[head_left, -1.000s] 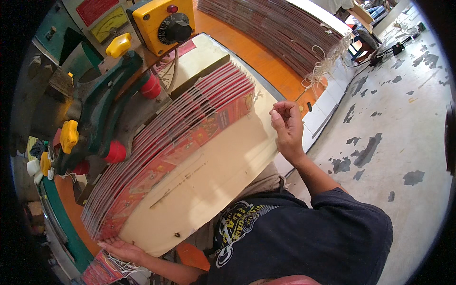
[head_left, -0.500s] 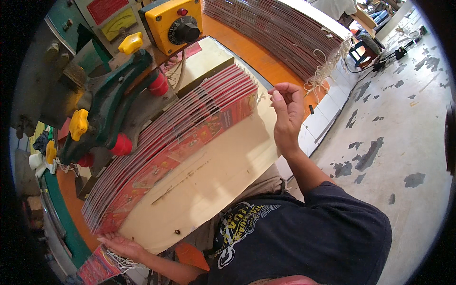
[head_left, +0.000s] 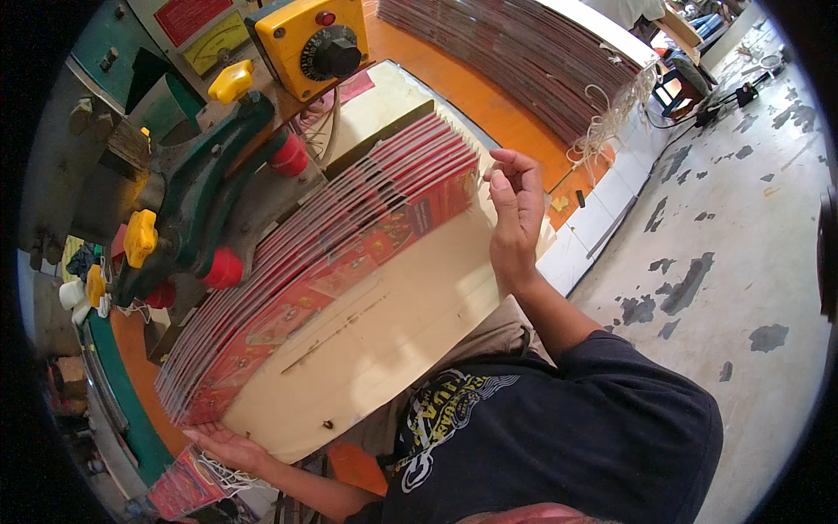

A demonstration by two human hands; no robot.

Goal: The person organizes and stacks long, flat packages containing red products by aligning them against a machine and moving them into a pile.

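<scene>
A long stack of thin red printed pieces with pale edges (head_left: 314, 262) leans in a fanned row on a cream board (head_left: 375, 341) in front of me. My left hand (head_left: 229, 449) is at its lower left end, palm up, fingers stretched out against the corner of the stack. My right hand (head_left: 517, 214) is raised beside the upper right end, its fingers curled and the thumb bent close to them. Whether anything thin is between those fingertips cannot be made out. Short frayed strands stick out at that end of the stack.
Over the stack reaches a dark green machine arm (head_left: 196, 188) with yellow knobs and red feet. A yellow control box (head_left: 305, 48) with a black dial stands behind. Another tall stack (head_left: 515, 65) with loose strings lies on the orange table (head_left: 419, 52). A red printed bundle (head_left: 185, 485) with white cords sits lower left.
My right hand has shifted slightly left, nearer the end of the stack, its fingers still curled. My left hand stays at the lower corner. The whole view has moved slightly.
</scene>
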